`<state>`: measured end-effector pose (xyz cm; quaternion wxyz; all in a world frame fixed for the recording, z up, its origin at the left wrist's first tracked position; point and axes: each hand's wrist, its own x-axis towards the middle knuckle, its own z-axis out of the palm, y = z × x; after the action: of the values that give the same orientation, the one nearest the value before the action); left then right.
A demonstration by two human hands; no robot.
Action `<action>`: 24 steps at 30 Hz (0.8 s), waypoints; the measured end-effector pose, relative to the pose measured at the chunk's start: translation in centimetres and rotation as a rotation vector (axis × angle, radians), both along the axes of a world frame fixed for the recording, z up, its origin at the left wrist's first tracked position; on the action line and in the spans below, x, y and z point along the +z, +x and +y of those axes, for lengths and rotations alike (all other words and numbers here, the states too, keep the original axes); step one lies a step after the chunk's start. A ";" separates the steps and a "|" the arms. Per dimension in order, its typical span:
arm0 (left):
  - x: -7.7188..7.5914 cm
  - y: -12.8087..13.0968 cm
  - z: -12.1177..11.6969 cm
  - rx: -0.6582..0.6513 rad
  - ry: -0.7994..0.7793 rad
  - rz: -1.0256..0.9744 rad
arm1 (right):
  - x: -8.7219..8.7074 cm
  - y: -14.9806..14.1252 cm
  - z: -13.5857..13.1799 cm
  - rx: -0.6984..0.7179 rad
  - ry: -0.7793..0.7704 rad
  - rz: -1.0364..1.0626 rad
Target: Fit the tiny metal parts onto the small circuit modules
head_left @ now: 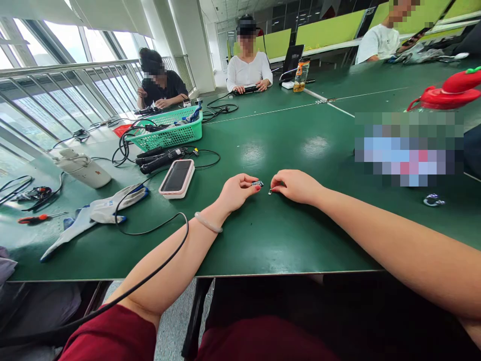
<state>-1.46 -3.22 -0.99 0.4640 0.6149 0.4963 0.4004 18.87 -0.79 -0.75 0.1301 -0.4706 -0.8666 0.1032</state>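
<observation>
Just above the green table (240, 250), my left hand (237, 192) pinches a small dark piece with light specks, like a tiny circuit board (257, 184), between thumb and fingertips. A short gap to the right, my right hand (295, 185) is closed in a pinch, its fingertips on a tiny silvery piece (270, 191), too small to name. The two pieces are apart. A black cable (158, 271) crosses over my left forearm. Left of that hand lies a phone in a pale pink case (176, 178).
A green plastic basket (169, 133) with cables stands at the back left, black handles (158, 159) before it. White-and-blue gloves (101, 210), a screwdriver (37, 219) and a pale bottle (84, 169) lie left. A shiny ring-like object (433, 200) is at right. Other people sit across the table.
</observation>
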 end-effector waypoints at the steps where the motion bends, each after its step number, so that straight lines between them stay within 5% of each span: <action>1: 0.0 0.0 0.0 -0.003 0.005 0.014 | 0.0 0.0 0.0 0.005 0.008 -0.012; 24: -0.3 -0.2 0.1 -0.005 0.087 0.177 | -0.4 -0.9 -1.5 -0.032 0.146 0.002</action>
<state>-1.65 -3.08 -1.30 0.3923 0.6685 0.5162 0.3645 17.93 -2.25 -1.16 0.1664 -0.4737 -0.8640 0.0381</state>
